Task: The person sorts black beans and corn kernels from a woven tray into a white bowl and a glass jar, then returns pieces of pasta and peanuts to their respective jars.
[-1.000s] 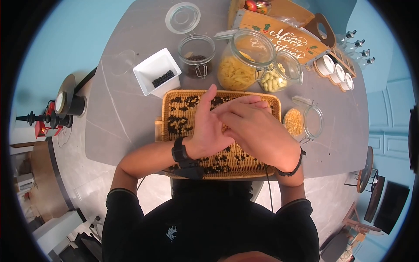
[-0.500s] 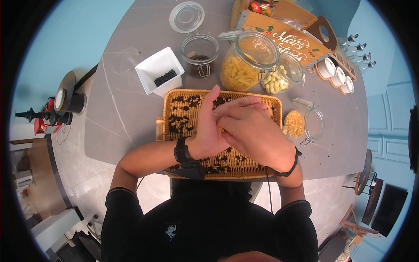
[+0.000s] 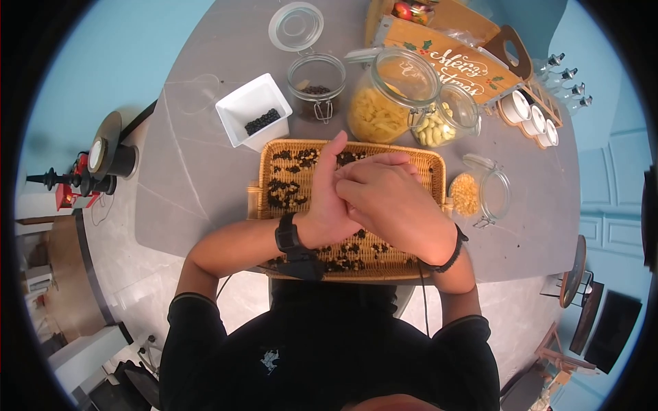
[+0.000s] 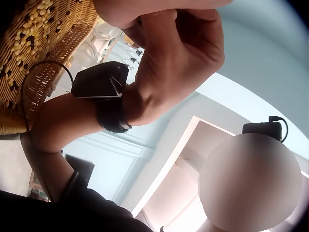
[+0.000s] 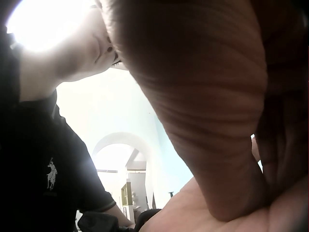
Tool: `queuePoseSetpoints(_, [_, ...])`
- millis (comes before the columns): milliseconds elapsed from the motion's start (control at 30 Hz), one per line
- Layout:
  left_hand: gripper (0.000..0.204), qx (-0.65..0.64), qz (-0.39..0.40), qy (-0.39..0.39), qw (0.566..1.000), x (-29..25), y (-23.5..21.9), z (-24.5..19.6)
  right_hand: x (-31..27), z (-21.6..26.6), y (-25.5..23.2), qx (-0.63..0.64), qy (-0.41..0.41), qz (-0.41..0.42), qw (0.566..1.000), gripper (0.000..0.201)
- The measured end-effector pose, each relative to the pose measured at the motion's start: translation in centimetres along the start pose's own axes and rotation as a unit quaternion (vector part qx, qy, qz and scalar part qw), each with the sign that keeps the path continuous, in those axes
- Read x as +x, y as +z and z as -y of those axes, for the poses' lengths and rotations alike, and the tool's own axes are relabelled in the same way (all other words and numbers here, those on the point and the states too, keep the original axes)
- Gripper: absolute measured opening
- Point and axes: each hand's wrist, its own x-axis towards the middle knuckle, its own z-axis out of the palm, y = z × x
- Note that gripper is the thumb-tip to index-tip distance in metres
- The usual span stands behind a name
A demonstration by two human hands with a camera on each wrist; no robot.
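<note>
My left hand [image 3: 329,205] is held palm up over a wicker tray [image 3: 439,205], its thumb raised and fingers extended. The right hand [image 3: 397,205] lies across that palm with bent fingers; in the right wrist view its thumb [image 5: 227,183] touches the palm. What lies between the two hands is hidden, so I cannot tell what the right fingertips hold. Black beans [image 3: 281,194] and yellow corn kernels [image 4: 34,24] lie mixed on the tray. More black beans [image 3: 262,121] sit in a white square bowl [image 3: 233,103] behind its left corner.
Behind the tray stand a jar of dark contents [image 3: 317,89], a large pasta jar [image 3: 377,113] and a jar of pale curved pieces [image 3: 435,130]. A jar of corn kernels [image 3: 466,194] lies right of the tray. A wooden crate [image 3: 445,51] stands at the back.
My right fingers have shifted slightly over the left palm; a bit of yellow seen between the hands half a second ago is now covered. The left hand stays in place.
</note>
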Motion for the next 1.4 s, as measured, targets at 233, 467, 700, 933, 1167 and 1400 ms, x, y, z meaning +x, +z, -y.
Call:
queuePoseSetpoints(233, [0.098,-0.009,-0.004,-0.011,1.0,0.2,-0.6,0.5,0.2,-0.5,-0.5,0.016,-0.025,0.006,1.0,0.019])
queuePoseSetpoints(467, [0.094,0.019,-0.008,0.025,0.999,0.6,-1.6,1.0,0.3,-1.0,0.3,0.078,-0.031,-0.032,0.996,0.019])
queuePoseSetpoints(700, [0.094,-0.022,0.009,-0.008,1.0,0.2,-1.2,0.9,-0.1,0.0,-0.2,0.007,-0.027,-0.004,1.0,0.021])
queuePoseSetpoints(933, [0.1,-0.002,0.017,-0.012,1.0,0.0,-0.4,0.5,-0.6,-1.3,0.7,-0.018,-0.027,0.019,0.999,0.022])
queuePoseSetpoints(1167, [0.1,-0.048,0.002,-0.012,0.999,0.0,-0.1,0.4,-3.1,-2.4,-4.6,0.057,-0.032,-0.131,0.989,0.022])
queuePoseSetpoints(1400, [0.101,0.041,-0.074,-0.013,0.996,0.0,0.8,0.3,-13.9,-3.2,-13.0,0.048,0.247,-0.353,0.901,0.01])
